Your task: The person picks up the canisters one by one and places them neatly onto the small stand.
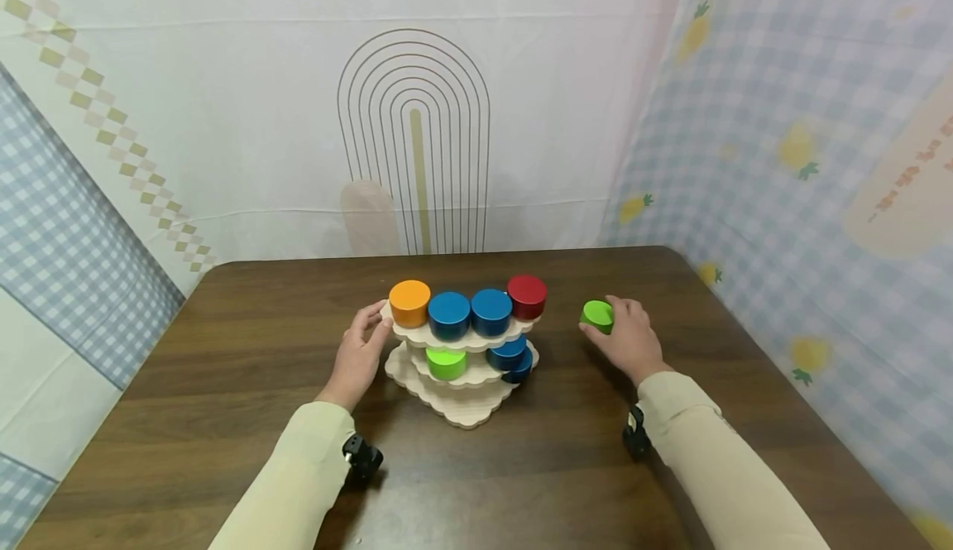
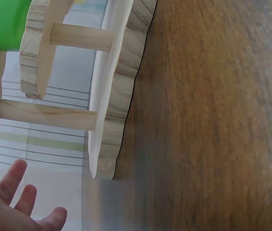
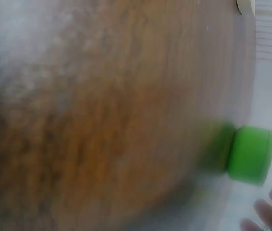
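Observation:
A wooden tiered stand point(image 1: 465, 405) with scalloped edges is on the table. An orange cylinder point(image 1: 409, 303), two blue cylinders point(image 1: 450, 317) and a red cylinder point(image 1: 527, 297) sit on its top tier. Lower down are a green cylinder point(image 1: 446, 364) and two more blue ones. My left hand point(image 1: 359, 356) is at the top tier's left edge, its fingers spread in the left wrist view; firm contact is unclear. Right of the stand, my right hand point(image 1: 629, 337) surrounds another green cylinder point(image 3: 251, 155) resting on the table. Its visible fingers point(image 3: 269, 214) are apart from that cylinder in the right wrist view.
The brown wooden table point(image 1: 223, 368) carries the stand and the loose cylinder. A patterned cloth point(image 1: 260, 120) hangs behind it, and checked cloth point(image 1: 782, 227) runs along the right. Each wrist wears a small black camera point(image 1: 362, 456).

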A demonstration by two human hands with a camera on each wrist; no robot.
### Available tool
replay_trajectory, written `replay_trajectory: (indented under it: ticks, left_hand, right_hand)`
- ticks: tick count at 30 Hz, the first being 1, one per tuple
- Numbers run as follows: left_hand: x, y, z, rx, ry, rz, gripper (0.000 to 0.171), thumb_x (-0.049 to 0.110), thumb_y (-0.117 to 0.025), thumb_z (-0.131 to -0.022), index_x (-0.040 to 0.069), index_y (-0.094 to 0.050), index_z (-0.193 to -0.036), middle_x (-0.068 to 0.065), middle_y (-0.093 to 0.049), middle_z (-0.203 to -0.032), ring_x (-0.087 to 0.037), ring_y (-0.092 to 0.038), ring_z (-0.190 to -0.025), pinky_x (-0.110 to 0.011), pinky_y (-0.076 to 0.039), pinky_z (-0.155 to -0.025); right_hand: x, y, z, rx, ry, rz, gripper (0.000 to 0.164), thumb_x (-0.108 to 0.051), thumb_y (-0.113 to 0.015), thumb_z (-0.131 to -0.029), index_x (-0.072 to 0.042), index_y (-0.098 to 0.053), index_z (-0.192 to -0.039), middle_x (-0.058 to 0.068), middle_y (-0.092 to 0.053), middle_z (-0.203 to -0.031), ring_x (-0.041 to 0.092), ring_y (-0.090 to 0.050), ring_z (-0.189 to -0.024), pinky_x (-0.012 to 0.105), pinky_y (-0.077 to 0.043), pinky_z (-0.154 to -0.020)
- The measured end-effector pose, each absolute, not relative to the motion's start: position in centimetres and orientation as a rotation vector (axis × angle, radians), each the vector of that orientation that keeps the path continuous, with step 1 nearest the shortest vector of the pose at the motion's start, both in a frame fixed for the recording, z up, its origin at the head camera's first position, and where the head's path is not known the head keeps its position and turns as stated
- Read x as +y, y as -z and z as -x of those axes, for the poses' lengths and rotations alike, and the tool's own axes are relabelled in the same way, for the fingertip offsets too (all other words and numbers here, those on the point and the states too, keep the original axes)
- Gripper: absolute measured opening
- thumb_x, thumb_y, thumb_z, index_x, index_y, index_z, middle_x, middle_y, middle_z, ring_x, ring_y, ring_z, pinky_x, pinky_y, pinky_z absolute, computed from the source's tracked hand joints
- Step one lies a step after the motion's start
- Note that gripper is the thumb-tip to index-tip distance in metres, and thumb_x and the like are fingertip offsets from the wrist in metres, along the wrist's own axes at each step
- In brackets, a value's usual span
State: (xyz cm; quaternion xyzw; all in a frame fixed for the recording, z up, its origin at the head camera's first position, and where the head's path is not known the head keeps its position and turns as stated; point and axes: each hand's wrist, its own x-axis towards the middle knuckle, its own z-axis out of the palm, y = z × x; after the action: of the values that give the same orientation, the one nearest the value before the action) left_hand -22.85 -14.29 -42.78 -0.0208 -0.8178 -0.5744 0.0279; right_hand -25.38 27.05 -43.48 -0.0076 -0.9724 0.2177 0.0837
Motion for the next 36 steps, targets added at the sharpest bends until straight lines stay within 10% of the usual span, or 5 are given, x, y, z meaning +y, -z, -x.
replay_trajectory:
  ticks: [36]
  left_hand:
    - [-14.1,42.7,22.8,-2.492,1.741,0.081,0.047,0.037,-0.046,-0.102,0.015,-0.041,-0.143,-0.017,-0.046,-0.14,-0.033,-0.034,-0.133,-0.058,-0.025,-0.109]
  right_hand:
    - [27.6,44.8,26.9,-2.922,-0.975,0.178,0.079,-0.041,-0.06,-0.091,0.009,-0.029,-0.144,0.035,-0.038,-0.136,0.051,-0.036,-0.123,0.062,-0.034,-0.098]
